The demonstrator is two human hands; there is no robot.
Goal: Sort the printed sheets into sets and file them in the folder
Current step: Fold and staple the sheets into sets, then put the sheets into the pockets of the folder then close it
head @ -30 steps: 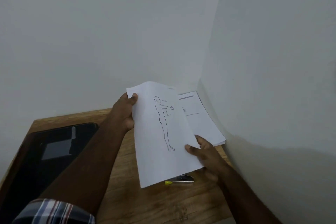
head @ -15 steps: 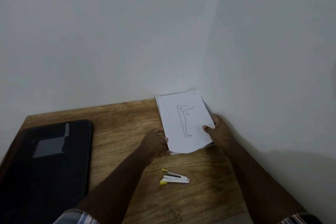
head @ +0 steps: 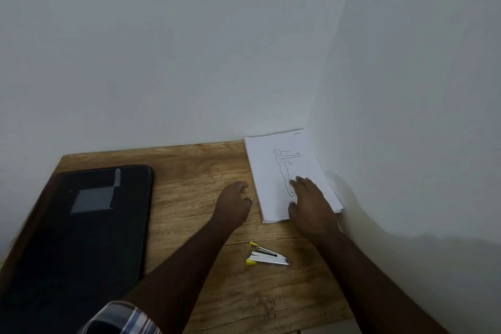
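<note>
A stack of white printed sheets [head: 271, 171] lies in the far right corner of the wooden table [head: 195, 171], against the wall. Its top sheet shows a line drawing of a standing figure with arms out. My right hand [head: 309, 203] lies flat on the near part of the stack, fingers straight. My left hand [head: 234, 203] hovers just left of the stack with fingers loosely curled, holding nothing. A black folder [head: 81, 225] lies shut on the left side of the table.
A small white stapler with yellow ends [head: 267, 255] lies on the table between my forearms. White walls close the table at the back and right. Bare wood shows between the folder and the sheets.
The figure sheet, held up a second ago, now lies on the stack. My left hand has let go and drawn left; my right hand moved from the stack's right edge onto its top.
</note>
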